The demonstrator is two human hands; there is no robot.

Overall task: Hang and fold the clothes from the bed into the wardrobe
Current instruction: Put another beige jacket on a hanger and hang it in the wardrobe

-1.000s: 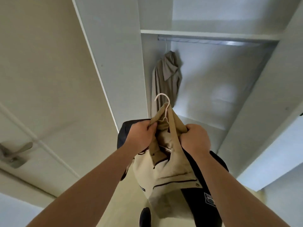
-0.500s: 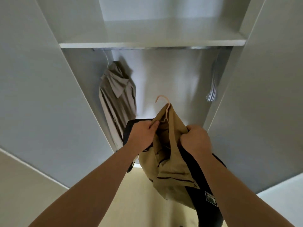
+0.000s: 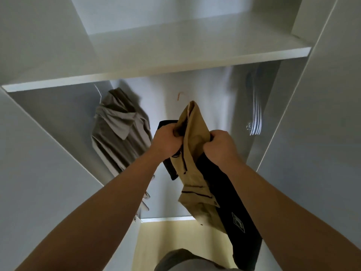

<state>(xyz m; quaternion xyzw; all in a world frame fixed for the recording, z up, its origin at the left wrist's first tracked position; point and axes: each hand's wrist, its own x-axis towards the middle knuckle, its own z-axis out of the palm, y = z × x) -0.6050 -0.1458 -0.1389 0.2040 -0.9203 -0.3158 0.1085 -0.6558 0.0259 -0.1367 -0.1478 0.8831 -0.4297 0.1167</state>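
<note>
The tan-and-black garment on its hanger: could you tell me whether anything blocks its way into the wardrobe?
Nothing visible does: the tan-and-black garment faces an open gap between the grey shirt, left, and pale empty hangers, right. The rail is hidden behind the white shelf.

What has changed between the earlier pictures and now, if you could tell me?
The person has stepped up to the wardrobe; the left hand and right hand have carried the jacket and its hanger hook forward and up toward the shelf, and the hook now looks blurred. As before, both hands grip the jacket near its top, the grey shirt hangs at the left and the spare hangers at the right.
</note>
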